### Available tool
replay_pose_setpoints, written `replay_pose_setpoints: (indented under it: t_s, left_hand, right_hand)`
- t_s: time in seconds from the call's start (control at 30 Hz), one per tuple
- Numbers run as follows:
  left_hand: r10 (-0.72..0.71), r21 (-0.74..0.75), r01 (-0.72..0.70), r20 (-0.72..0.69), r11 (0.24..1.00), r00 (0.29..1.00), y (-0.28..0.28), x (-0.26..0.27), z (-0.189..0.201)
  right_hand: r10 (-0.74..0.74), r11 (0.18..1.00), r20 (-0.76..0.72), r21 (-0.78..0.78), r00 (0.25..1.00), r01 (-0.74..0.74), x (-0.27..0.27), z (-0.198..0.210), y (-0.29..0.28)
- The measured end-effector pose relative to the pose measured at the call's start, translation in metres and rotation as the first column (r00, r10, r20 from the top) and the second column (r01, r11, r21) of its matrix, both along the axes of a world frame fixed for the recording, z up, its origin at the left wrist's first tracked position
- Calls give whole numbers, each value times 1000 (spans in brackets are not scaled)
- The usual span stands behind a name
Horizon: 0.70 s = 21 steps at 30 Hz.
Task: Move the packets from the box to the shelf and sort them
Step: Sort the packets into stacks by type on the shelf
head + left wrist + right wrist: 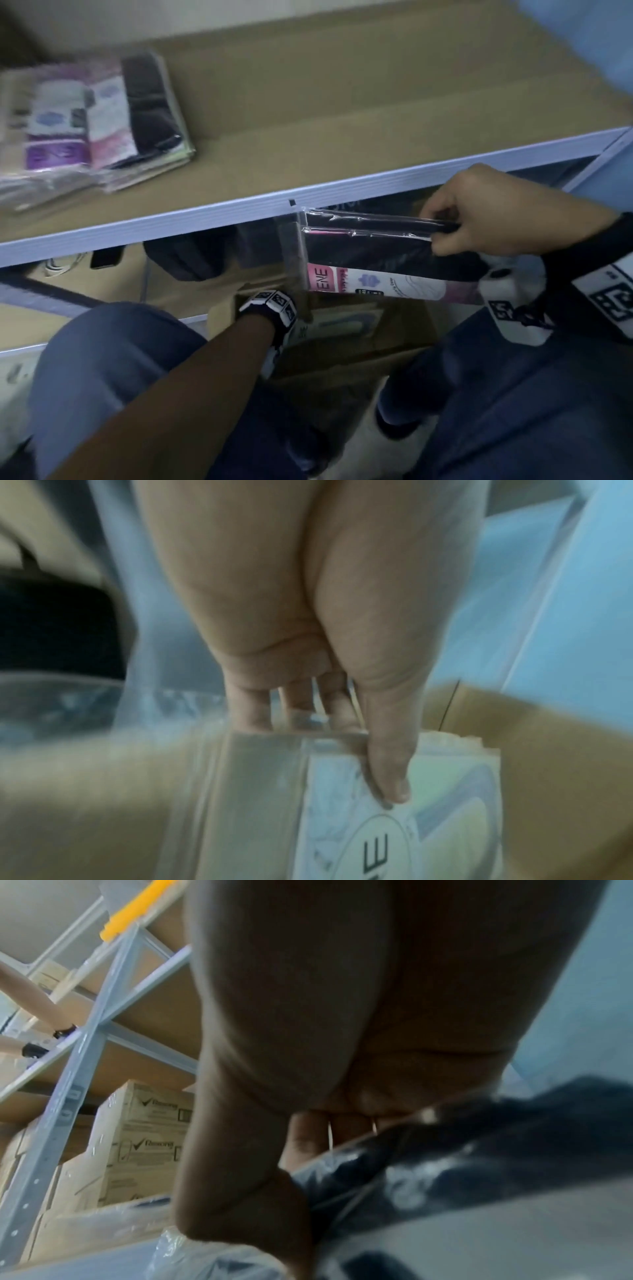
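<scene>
Shelf [308, 113] lies just above and beyond right hand [507, 212] gripping dark packets [376, 240] lengthwise left-right; left hand [308, 642] pinches a box [548, 737] packet [359, 818].

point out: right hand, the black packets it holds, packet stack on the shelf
right hand [507, 212], head view, back of the hand
black packets [370, 240], head view, middle of the dark wrap
packet stack [102, 116], head view, top packets

A stockroom or warehouse is showing here: grey metal racking [82, 1053] with punched uprights is carrying cardboard-lined shelves [308, 113], printed cartons [143, 1139] are sitting stacked on a lower level, and bagged packets [92, 120] are lying piled near one shelf's left end.
</scene>
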<state>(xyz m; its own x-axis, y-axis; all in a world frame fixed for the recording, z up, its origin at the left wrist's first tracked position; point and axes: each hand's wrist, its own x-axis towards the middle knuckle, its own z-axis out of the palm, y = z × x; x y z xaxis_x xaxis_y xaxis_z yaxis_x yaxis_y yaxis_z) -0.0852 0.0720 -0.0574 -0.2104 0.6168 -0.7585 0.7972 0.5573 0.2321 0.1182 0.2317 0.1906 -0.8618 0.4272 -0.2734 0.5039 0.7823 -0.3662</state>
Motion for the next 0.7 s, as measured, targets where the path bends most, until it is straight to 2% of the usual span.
replay_pose_setpoints:
  t_s: [0.07,0.13,0.23,0.4,0.6,0.7]
  left_hand:
    - [-23,51,25,-31,998,999,1,3,39]
    - [-6,192,16,-54,981,999,-2,10,81]
    - [29,349,-17,-28,937,999,-11,9,113]
    - [-18,544,38,-42,838,999,-28,11,178]
    - [91,720,-108,62,686,994,-55,1,251]
    - [182,774,-201,112,601,977,-71,-12,282]
  right_hand:
    - [-13,1000,-38,19,999,14,9,18,-4]
    - [-15,997,-90,72,996,21,18,36,-7]
    - [-15,987,-202,152,979,46,32,63,-9]
    - [-49,960,-284,250,958,124,49,108,-9]
    - [-89,939,-412,270,907,214,48,155,-19]
    - [-68,947,-460,249,885,202,36,170,-28]
